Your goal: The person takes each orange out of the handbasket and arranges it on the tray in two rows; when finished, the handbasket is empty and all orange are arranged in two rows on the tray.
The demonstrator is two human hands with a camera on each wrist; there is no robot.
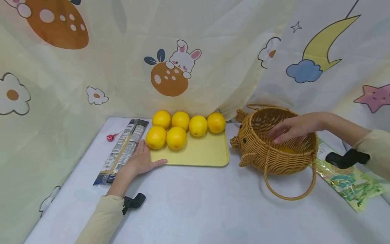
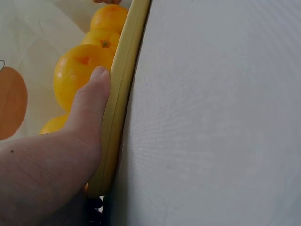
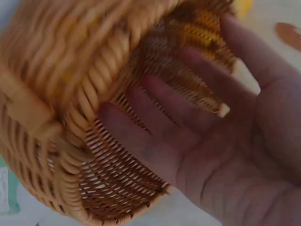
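Note:
Several yellow-orange oranges (image 1: 176, 138) sit on a pale yellow tray (image 1: 198, 156), grouped toward its left and back. At the tray's front left corner, my left hand (image 1: 140, 162) rests with its fingers straight along the left side. Its thumb (image 2: 91, 101) lies along the front rim. My right hand (image 1: 287, 128) reaches into the mouth of a brown wicker basket (image 1: 265, 159) shaped like an animal. Its fingers (image 3: 141, 136) are spread and loosely bent, with nothing held. Low inside the basket, part of another orange (image 1: 285, 149) shows beneath that hand.
Left of the tray lies a long printed packet (image 1: 125, 149), with a red lollipop (image 1: 111, 137) beside it. A green patterned packet (image 1: 347, 179) lies partly under the basket's right side. The basket's handle (image 1: 289, 198) hangs toward the front. A printed curtain (image 1: 128, 74) hangs behind the table.

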